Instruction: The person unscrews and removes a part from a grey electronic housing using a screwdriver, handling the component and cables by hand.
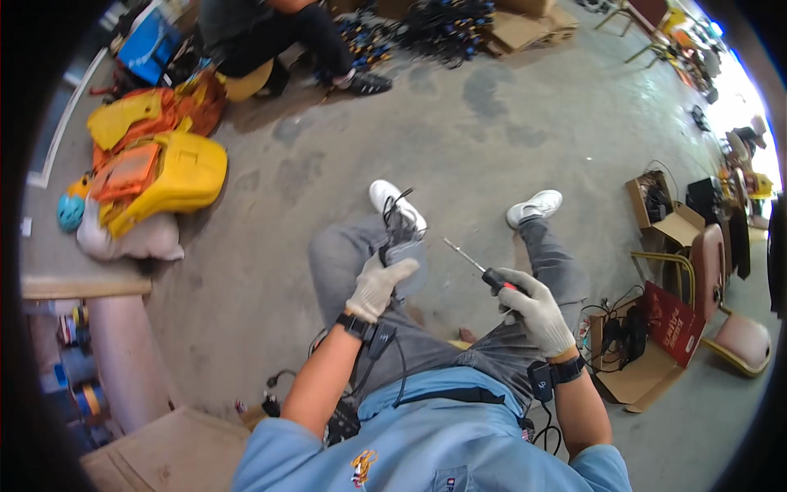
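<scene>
- White knit gloves cover both hands of the seated person, who wears grey trousers, a blue shirt and white shoes, legs stretched out over the concrete floor (pixel 459 139).
- The left hand (pixel 375 287) is closed round a small grey part (pixel 403 261) held over the left knee; thin black wires (pixel 395 211) loop up from the part toward the left shoe.
- The right hand (pixel 537 307) grips a screwdriver (pixel 479 269) by its black and red handle, just above the right thigh. The metal shaft points up and to the left, its tip near the grey part but not touching it.
- Each wrist carries a black band with a small black unit; a cable runs down from the left one along the trousers.
- At the right, beside the right leg, an open carton (pixel 635 381) lies on the floor with black cables inside and a red flap raised. A second open carton (pixel 660 209) sits farther off, and a pink chair (pixel 734 328) stands just past the first.
- At the far left a heap of yellow and orange plastic shells (pixel 156 168) rests on a white sack.
- At the top another person sits low by a mass of black cables (pixel 447 29) and flat cardboard.
- At the lower left, a pale bench (pixel 82 283) edge shows, with small coloured things under it too blurred to tell.
</scene>
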Demonstrator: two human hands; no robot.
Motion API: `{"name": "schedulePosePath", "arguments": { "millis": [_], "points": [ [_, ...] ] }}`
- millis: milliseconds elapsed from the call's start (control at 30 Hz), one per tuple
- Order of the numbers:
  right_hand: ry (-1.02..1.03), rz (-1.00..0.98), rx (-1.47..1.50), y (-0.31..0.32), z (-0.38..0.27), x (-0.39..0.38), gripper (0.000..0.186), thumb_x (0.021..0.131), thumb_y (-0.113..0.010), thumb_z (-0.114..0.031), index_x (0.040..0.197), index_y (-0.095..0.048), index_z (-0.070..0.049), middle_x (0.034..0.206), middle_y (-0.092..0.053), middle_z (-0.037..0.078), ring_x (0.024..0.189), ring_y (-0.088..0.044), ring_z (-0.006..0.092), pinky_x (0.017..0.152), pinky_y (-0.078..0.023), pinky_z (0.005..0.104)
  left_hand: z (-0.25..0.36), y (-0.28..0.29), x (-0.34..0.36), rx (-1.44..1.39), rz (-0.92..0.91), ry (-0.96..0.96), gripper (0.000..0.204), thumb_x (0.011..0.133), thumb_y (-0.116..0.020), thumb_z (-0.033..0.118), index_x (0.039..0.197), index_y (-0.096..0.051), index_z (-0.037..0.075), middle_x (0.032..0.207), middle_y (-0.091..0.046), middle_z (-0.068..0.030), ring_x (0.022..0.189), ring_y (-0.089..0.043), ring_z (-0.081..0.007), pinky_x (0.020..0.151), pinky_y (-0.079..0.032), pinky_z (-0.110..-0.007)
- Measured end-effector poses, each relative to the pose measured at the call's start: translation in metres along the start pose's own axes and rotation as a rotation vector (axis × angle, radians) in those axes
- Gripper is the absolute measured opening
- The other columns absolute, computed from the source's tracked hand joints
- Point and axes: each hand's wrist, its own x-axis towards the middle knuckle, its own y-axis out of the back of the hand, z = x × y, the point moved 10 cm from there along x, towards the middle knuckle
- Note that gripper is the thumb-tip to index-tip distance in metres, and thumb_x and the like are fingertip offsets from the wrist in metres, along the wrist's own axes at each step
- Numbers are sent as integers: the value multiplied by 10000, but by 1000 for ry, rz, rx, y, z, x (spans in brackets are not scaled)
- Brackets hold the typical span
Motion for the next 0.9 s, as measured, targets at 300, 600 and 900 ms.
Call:
{"name": "schedulePosePath", "arguments": {
  "millis": [300,600,900],
  "points": [
    [-23,-58,-54,-37,7,-2,557,966,-725,-155,1474,-661,66,1057,-712,22,822,-635,64,721,-514,227,-25,10,1,-6,-58,5,572,940,-866,329,1425,-730,57,1257,-785,-84,1102,-719,-184,1014,-576,-349],
    [-38,-57,-14,-37,12,-2,531,984,-704,-153,1473,-671,50,1090,-742,30,800,-623,57,716,-516,220,-9,8,-4,101,-56,-22,567,946,-863,314,1448,-726,87,1282,-775,-63,1157,-688,-185,1047,-545,-345],
    [-36,-53,2,-34,14,-1,507,1001,-699,-151,1469,-673,44,1111,-753,37,797,-628,50,710,-523,209,-14,7,-1,38,-70,-20,533,954,-872,248,1419,-723,34,1271,-766,-50,1118,-695,-156,1023,-562,-326]
  ]
}}
